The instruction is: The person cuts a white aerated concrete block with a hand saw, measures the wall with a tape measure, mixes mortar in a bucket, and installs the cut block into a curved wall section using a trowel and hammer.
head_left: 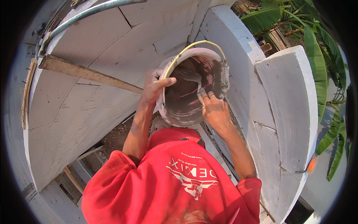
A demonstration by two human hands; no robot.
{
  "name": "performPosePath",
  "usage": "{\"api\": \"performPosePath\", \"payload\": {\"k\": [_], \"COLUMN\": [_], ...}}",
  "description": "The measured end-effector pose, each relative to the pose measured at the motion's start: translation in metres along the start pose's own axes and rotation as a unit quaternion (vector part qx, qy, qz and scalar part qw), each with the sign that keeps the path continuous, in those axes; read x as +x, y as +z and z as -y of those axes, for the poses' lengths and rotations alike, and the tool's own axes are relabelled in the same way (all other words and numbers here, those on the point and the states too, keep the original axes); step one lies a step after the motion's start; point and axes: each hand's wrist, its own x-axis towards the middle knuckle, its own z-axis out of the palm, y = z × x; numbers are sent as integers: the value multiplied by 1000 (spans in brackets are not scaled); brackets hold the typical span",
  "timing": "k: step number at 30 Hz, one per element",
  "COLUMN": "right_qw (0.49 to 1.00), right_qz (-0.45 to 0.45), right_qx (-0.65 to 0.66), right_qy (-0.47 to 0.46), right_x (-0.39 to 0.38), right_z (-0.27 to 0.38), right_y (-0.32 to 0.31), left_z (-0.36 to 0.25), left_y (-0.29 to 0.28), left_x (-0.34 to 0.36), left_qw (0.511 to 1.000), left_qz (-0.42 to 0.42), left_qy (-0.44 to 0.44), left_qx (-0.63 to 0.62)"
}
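My left hand (156, 87) grips the near left rim of a pale bucket (171, 115), its thumb over the edge. The bucket is tilted toward me, with grey wet mortar (182, 97) inside and a yellow handle (194, 43) arched over it. My right hand (214, 108) is inside its right side, fingers round the handle of a mortar-coated trowel (190, 75), whose blade lies in the bucket.
Walls of pale blocks (283, 104) enclose me on both sides. A wooden plank (89, 74) slants from the left wall top, below a curved pipe (89, 15). Rubble (100, 156) lies below. An orange-handled tool (311, 164) sits at the right wall's outer edge, near banana leaves (313, 71).
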Motion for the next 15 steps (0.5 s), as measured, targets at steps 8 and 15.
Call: {"api": "performPosePath", "payload": {"k": [8,15], "right_qw": [997,982], "right_qz": [80,182], "right_qx": [-14,-29], "right_qy": [6,-51], "right_x": [-1,-22], "right_z": [15,17], "right_y": [-20,-19], "left_z": [-17,-29], "left_y": [-3,3], "left_x": [6,6], "left_qw": [999,1000], "left_qz": [21,20], "left_qy": [4,-3], "left_qx": [-42,7]}}
